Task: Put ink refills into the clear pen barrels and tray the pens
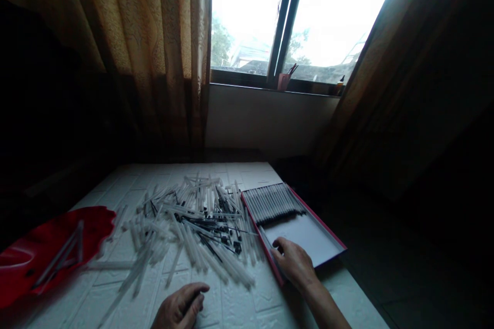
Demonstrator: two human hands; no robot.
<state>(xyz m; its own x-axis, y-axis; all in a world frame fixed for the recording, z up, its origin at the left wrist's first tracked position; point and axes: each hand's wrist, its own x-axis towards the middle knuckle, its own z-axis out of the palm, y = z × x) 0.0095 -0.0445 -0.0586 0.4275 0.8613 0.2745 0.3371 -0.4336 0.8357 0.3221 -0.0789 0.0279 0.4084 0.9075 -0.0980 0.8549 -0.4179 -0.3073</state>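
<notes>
My right hand (pixel 295 263) reaches over the near left side of a shallow box (pixel 320 253) with a red rim and white inside. Its fingers are bent around a clear plastic tube (pixel 265 238) lying along the box's left wall; the fingertips are partly hidden. A row of clear tubes with dark ends (pixel 272 203) fills the far part of the box. Near the table's front edge, my left hand (pixel 179 306) is loosely curled, thumb and index finger slightly apart, with nothing visible between them. Beyond it lies a heap of clear tubes (pixel 224 259) mixed with thin black-ended pieces (pixel 208 226).
A red plastic bag or sheet (pixel 96 218) with a few tubes on it lies at the left of the white brick-patterned table (pixel 247 169). Behind are curtains (pixel 165 51) and a window, with a pink cup of sticks (pixel 283 81) and a small bottle (pixel 340 86) on the sill.
</notes>
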